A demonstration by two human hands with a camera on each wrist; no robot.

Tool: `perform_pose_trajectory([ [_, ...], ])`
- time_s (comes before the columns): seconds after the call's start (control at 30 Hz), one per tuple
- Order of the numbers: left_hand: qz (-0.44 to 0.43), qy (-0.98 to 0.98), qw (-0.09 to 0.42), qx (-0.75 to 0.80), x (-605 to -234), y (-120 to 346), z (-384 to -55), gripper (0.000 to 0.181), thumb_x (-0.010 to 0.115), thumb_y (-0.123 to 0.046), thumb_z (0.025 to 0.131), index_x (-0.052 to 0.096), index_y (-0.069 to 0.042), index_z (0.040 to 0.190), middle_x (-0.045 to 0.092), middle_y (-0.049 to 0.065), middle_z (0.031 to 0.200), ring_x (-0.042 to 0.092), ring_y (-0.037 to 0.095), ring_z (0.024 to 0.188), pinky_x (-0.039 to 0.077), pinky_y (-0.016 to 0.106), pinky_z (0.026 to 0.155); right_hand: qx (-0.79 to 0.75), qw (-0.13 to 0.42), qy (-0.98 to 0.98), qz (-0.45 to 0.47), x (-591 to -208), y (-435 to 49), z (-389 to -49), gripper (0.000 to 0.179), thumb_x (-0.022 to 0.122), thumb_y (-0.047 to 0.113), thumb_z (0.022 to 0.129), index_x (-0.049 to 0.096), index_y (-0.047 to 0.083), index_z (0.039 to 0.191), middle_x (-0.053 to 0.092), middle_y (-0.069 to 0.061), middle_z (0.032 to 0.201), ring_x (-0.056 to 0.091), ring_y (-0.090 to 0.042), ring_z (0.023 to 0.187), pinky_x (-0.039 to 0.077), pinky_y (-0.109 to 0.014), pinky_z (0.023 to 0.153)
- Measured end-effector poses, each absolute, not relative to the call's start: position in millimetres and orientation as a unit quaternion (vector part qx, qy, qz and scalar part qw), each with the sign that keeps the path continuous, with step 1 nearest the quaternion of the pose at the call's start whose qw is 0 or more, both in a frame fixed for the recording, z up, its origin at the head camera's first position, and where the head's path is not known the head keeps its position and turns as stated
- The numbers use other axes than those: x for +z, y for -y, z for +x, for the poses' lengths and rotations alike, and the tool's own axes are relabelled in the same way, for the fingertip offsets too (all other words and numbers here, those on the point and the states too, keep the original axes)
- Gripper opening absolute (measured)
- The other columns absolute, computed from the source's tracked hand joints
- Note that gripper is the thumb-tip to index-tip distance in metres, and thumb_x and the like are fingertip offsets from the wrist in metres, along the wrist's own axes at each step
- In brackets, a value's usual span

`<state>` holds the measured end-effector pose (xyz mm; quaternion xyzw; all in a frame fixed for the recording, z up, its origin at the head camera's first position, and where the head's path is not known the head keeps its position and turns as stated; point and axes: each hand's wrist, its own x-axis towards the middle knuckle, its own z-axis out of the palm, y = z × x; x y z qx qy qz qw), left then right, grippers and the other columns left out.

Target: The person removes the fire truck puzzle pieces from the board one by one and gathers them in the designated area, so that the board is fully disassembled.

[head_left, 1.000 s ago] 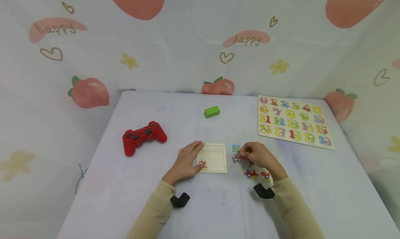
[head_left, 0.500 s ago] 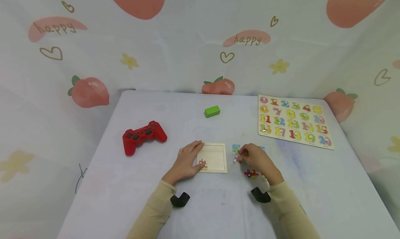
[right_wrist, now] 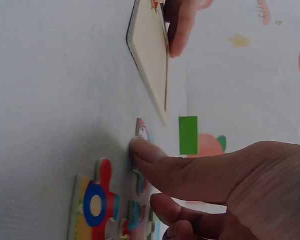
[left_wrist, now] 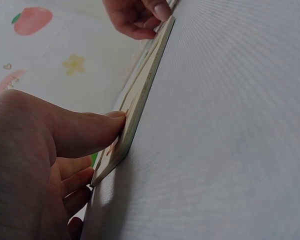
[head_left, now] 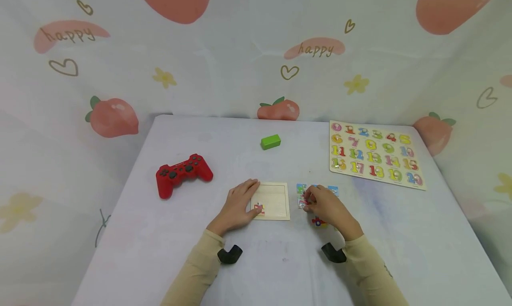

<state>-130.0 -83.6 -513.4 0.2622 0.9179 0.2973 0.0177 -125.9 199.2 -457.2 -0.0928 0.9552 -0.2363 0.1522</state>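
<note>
My left hand (head_left: 236,208) holds the left edge of a square wooden puzzle tray (head_left: 276,201). In the left wrist view its thumb presses on the tray's frame and the other fingers lie along the side. One printed piece (head_left: 258,208) sits in the tray's near left corner, by the thumb. To the right of the tray, my right hand (head_left: 330,208) pinches a small jigsaw piece (right_wrist: 142,130) between thumb and fingers, low over the table. Around this hand lie several colourful pieces, among them one with a blue wheel (right_wrist: 95,205) and a green-and-blue one (head_left: 301,188).
A red game controller (head_left: 184,172) lies on the left of the white-covered table. Behind the tray stands a green block (head_left: 270,141). A number puzzle board (head_left: 376,155) takes up the back right, and a printed curtain (head_left: 224,53) hangs behind the table.
My right hand has shifted slightly toward the left and nearer, over the pieces; blue pieces behind it now show. The left hand and tray stay in place.
</note>
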Motion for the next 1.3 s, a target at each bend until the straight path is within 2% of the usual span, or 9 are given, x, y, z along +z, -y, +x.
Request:
perform_pose_trajectory([
  [0.2,0.254,-0.921,0.035,0.294,-513,84,-131,0.069,0.058,-0.036,0.089,0.035,-0.008,0.148,0.034,0.008,0.151,0.029,0.027,0.14,0.025,0.052,0.108,-0.254,0.109,-0.953,-0.12,-457,-184,-123,0.022,0.074,0.014,0.083,0.061,0.007,0.099,0.054,-0.004,0.087,0.051,-0.017,0.077,0.045,-0.031,0.067],
  [0.37,0.267,-0.917,0.047,0.293,-512,88,-131,0.069,0.058,-0.036,0.09,0.034,-0.008,0.149,0.031,0.009,0.154,0.026,0.026,0.142,0.023,0.052,0.11,-0.273,0.097,-0.942,-0.17,-464,-147,-115,0.02,0.074,0.013,0.083,0.061,0.009,0.098,0.054,-0.001,0.085,0.051,-0.013,0.075,0.046,-0.028,0.066],
  [0.6,0.299,-0.901,0.064,0.308,-509,95,-131,0.081,0.067,-0.033,0.083,0.029,-0.008,0.151,0.025,0.01,0.157,0.02,0.025,0.146,0.019,0.049,0.114,-0.268,0.065,-0.937,-0.216,-482,-106,-105,0.026,0.073,0.017,0.085,0.059,0.009,0.105,0.052,0.001,0.085,0.048,-0.009,0.071,0.045,-0.024,0.063],
  [0.77,0.304,-0.895,0.083,0.315,-509,97,-132,0.088,0.072,-0.034,0.08,0.028,-0.006,0.151,0.024,0.009,0.158,0.018,0.027,0.146,0.018,0.049,0.114,-0.294,0.048,-0.934,-0.199,-482,-98,-101,0.023,0.074,0.011,0.083,0.06,0.007,0.1,0.053,-0.001,0.085,0.051,-0.011,0.072,0.046,-0.026,0.064],
  [0.93,0.293,-0.895,0.091,0.323,-509,96,-134,0.088,0.075,-0.033,0.079,0.03,-0.003,0.149,0.026,0.009,0.156,0.02,0.029,0.144,0.018,0.052,0.113,-0.337,0.061,-0.925,-0.166,-480,-96,-104,0.019,0.074,0.009,0.083,0.061,0.006,0.096,0.055,-0.002,0.087,0.053,-0.012,0.077,0.048,-0.029,0.069],
  [1.13,0.287,-0.898,0.096,0.321,-506,96,-133,0.089,0.077,-0.031,0.078,0.031,-0.004,0.149,0.028,0.007,0.155,0.022,0.028,0.143,0.019,0.052,0.113,-0.421,0.07,-0.899,-0.099,-480,-95,-109,0.008,0.07,0.006,0.084,0.062,0.008,0.084,0.059,0.0,0.077,0.051,-0.011,0.07,0.043,-0.023,0.062],
  [1.3,0.288,-0.896,0.1,0.323,-505,96,-133,0.089,0.076,-0.031,0.079,0.029,-0.004,0.15,0.027,0.007,0.155,0.021,0.028,0.144,0.018,0.052,0.113,-0.446,0.098,-0.887,-0.066,-474,-101,-113,0.007,0.069,0.01,0.086,0.063,0.009,0.084,0.063,0.001,0.077,0.054,-0.01,0.071,0.044,-0.025,0.063],
])
